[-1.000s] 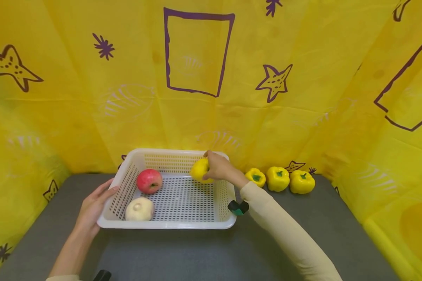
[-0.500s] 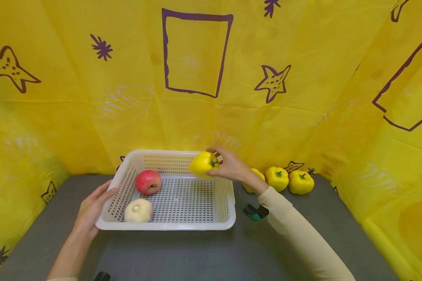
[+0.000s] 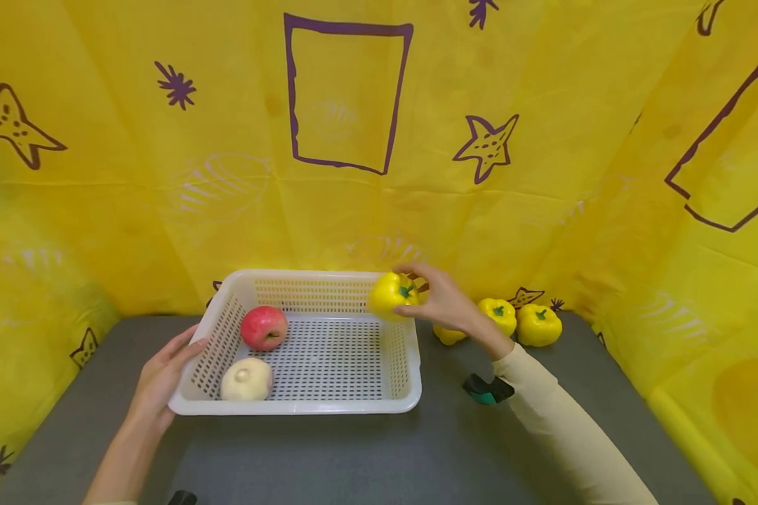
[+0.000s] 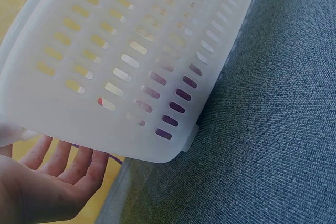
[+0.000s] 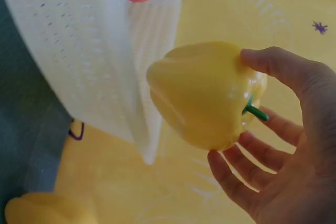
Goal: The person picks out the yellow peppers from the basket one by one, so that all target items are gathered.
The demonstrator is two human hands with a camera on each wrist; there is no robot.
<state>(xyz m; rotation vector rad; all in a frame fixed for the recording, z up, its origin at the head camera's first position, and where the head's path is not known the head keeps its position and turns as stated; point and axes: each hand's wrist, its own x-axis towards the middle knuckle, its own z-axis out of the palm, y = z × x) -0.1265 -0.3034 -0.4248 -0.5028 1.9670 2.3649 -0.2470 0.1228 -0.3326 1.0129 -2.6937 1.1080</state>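
In the head view my right hand (image 3: 445,301) pinches a yellow bell pepper (image 3: 390,296) above the right end of the white plastic basket (image 3: 297,407). Seen from the right wrist, the thumb lies on one side of the pepper (image 5: 202,93) and the fingertips on the other, its green stem facing the palm. My left hand (image 3: 164,375) grips the basket's left rim; in the left wrist view its fingers (image 4: 79,169) show at the end wall. Inside the basket, on the left, are a red apple (image 3: 264,328) and a cream-white round item with a knob on top (image 3: 246,380).
Right of the basket, several more yellow bell peppers (image 3: 539,325) stand in a row on the dark grey table (image 3: 328,456), the nearest partly hidden by my right wrist. A yellow patterned cloth (image 3: 354,210) hangs behind and along both sides.
My right hand has lifted the bell pepper from inside the basket and carried it rightward to the basket's right rim. The left hand stays on the left rim.
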